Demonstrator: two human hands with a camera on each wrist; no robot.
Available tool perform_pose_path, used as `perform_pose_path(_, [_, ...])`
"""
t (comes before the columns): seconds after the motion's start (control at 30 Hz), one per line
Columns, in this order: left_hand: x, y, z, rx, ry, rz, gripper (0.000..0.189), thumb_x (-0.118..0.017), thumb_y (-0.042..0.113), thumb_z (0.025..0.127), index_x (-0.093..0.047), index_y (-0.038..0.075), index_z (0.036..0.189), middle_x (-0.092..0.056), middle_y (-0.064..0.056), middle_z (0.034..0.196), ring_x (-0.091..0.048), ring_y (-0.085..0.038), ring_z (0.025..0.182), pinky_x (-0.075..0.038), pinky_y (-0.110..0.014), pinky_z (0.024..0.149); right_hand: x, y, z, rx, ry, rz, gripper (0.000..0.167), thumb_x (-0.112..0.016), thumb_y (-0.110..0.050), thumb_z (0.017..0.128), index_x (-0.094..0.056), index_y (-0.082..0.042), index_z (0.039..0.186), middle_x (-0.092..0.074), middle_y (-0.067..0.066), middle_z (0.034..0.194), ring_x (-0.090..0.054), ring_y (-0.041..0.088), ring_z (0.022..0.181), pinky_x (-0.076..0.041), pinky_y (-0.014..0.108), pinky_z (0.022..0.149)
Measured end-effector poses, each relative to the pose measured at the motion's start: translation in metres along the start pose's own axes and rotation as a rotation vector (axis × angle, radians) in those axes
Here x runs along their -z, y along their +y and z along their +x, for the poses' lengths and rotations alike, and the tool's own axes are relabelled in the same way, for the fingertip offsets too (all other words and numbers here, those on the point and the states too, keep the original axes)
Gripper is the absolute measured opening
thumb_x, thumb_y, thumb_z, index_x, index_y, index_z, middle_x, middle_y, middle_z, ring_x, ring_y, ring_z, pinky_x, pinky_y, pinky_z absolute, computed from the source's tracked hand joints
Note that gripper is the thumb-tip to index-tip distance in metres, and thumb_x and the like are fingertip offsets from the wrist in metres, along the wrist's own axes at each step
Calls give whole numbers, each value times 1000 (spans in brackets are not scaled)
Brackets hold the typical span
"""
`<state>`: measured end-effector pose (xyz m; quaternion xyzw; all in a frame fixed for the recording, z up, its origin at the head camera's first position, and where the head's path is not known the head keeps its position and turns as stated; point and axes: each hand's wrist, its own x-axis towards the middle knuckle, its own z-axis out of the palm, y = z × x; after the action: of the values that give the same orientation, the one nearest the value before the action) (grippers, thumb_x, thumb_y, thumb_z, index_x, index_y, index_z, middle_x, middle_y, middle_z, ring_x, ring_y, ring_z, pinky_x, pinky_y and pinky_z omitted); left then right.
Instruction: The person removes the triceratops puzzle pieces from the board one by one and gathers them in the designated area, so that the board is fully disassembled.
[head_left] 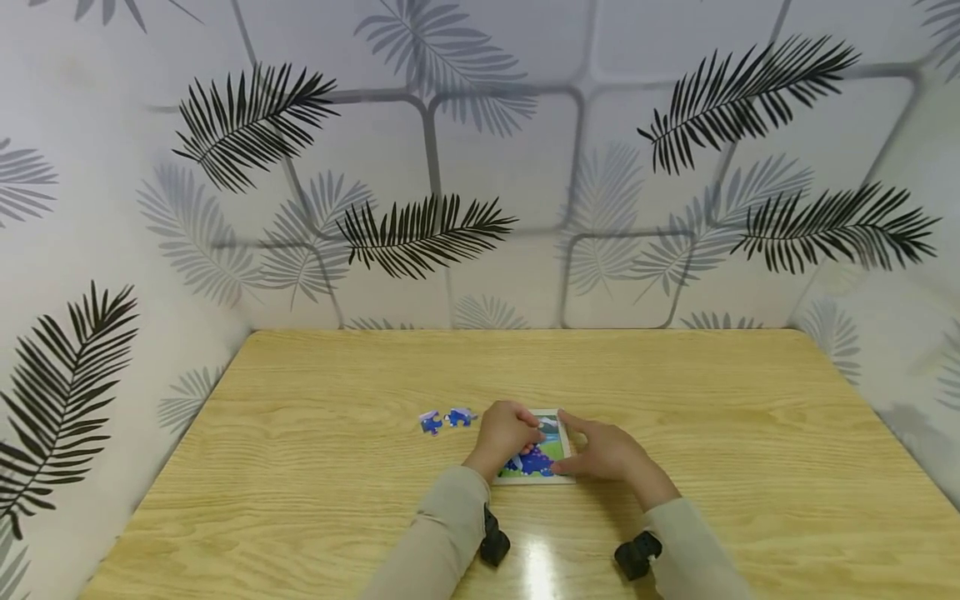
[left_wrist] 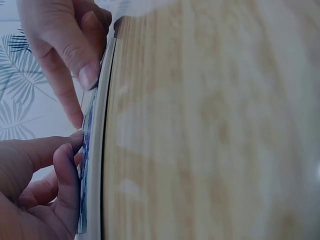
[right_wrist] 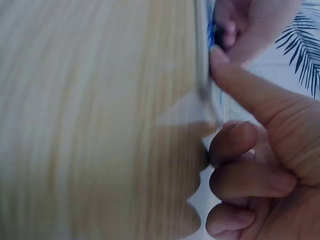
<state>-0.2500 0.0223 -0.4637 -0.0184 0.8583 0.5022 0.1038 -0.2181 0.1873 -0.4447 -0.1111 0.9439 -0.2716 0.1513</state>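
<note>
A jigsaw puzzle in a pale-rimmed board (head_left: 536, 481) lies on the table, its picture showing blue, green and purple areas. My left hand (head_left: 502, 435) reaches over its left part, fingers curled and fingertips down at the picture. They pinch a small dark-blue puzzle piece (right_wrist: 218, 37), mostly hidden by the fingers. At the board's right side, my right hand (head_left: 609, 450) grips the rim, index finger at the far corner and thumb on the near right part. Its other fingers curl beside the edge in the right wrist view.
Two loose puzzle pieces, one blue and white (head_left: 431, 422) and one blue and purple (head_left: 461, 417), lie left of the board. The wooden table (head_left: 315, 392) meets a leaf-patterned wall (head_left: 510, 283) at the back. Both wrists carry black cameras.
</note>
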Motion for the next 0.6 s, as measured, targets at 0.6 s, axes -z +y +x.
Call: perform_pose_path(0.6, [-2, 2, -2, 7, 23, 14, 11, -79, 5, 74, -68, 8, 74, -57, 3, 62, -49, -7, 50, -43, -19, 48, 4, 11, -3, 63, -1, -3, 82, -77, -40, 77, -41, -11, 144, -48, 26, 135, -53, 41, 114, -45, 54, 88])
